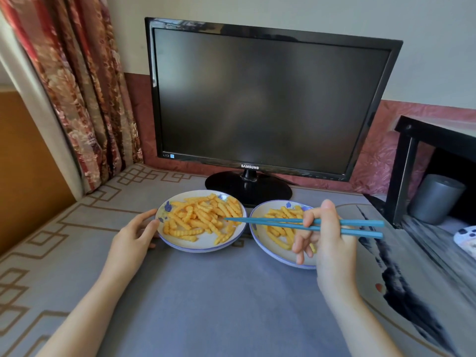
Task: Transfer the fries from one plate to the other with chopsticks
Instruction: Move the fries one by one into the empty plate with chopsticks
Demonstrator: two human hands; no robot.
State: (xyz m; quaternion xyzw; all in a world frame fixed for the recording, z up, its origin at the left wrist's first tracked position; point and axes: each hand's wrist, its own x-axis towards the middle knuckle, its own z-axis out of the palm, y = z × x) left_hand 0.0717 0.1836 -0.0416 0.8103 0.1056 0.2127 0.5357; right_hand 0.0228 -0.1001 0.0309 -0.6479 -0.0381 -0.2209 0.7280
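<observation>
Two white plates with blue rims stand side by side on the table. The left plate (pixel 180 244) carries a large heap of crinkle-cut fries (pixel 201 217). A smaller pile of fries (pixel 279 229) lies on the right plate (pixel 270 256). My right hand (pixel 327 235) hovers over the right plate and grips a pair of blue chopsticks (pixel 270 222). Their tips are close together and reach the right side of the left heap. I cannot tell whether a fry is pinched between them. My left hand (pixel 134 235) rests against the left plate's left rim, fingers curled on it.
A black monitor (pixel 268 99) on a round stand (pixel 247 186) rises right behind the plates. A curtain (pixel 85 94) hangs at the back left. At the right stands a black shelf (pixel 417 161) with a grey cylinder (pixel 438 199) under it. The grey patterned tablecloth (pixel 206 305) spreads in front.
</observation>
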